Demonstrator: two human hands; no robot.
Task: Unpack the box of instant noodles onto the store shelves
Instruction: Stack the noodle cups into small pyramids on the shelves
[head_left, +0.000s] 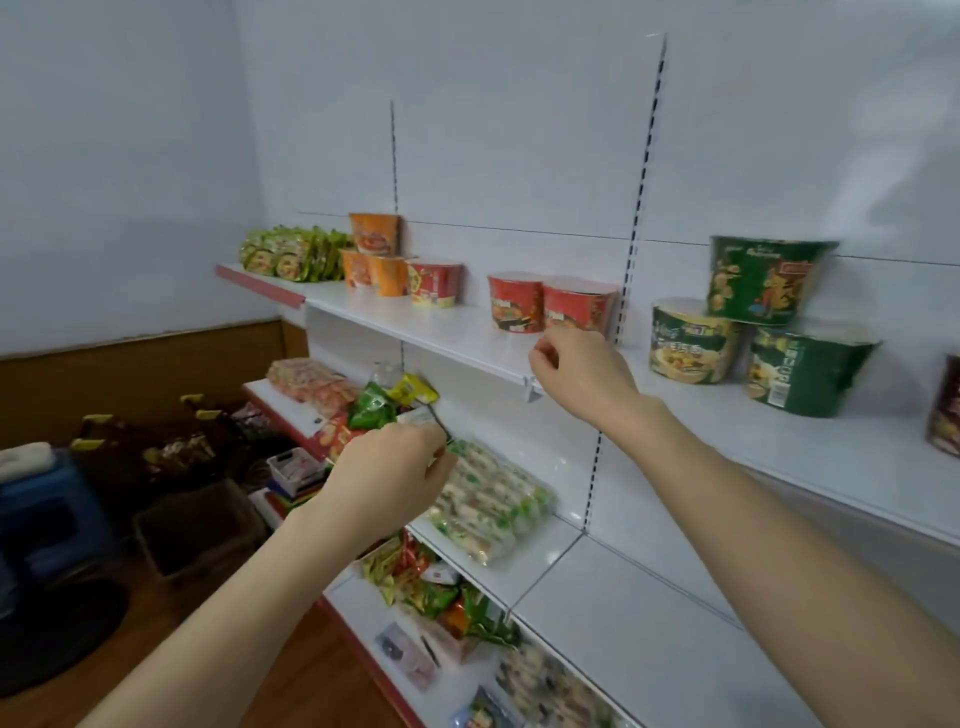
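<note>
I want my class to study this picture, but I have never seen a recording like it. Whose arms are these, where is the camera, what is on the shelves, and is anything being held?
There is no machine here. A person wears a wide-angle camera on the head, so you look along their own bare arms. This is the only view. The top shelf carries red noodle cups, orange cups, green bowls and green packets. The middle shelf holds a wrapped multipack. The left hand seems to pinch a pale packet. The right hand, fingers curled, is just in front of the red cups. Whether it touches one, I cannot tell.
</note>
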